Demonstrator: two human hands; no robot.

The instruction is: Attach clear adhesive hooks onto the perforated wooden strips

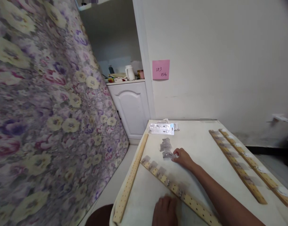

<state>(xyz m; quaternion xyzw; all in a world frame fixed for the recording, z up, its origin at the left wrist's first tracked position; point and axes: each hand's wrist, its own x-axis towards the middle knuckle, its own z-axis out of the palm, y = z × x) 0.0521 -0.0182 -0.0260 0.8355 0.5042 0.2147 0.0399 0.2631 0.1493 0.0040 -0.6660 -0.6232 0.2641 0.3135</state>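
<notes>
Reaching across the table, my right hand (182,159) pinches the edge of a small grey card (167,155) with thumb and forefinger. That card is the nearest of a few similar grey cards (165,145) that lie overlapping. My left hand (165,211) rests on the tabletop at the near side, fingers side by side and nothing visible in it. Just beyond it, a wooden strip with rows of holes (197,205) lies diagonally. Several grey cards with small shiny pieces (161,172) are set along this strip.
A bare perforated wooden strip (129,180) lies along the table's left edge. Two more strips on the right carry grey cards (238,164) and white round pieces (254,163). Clear plastic packs (161,129) lie at the back, near the wall. A floral curtain (51,110) hangs left.
</notes>
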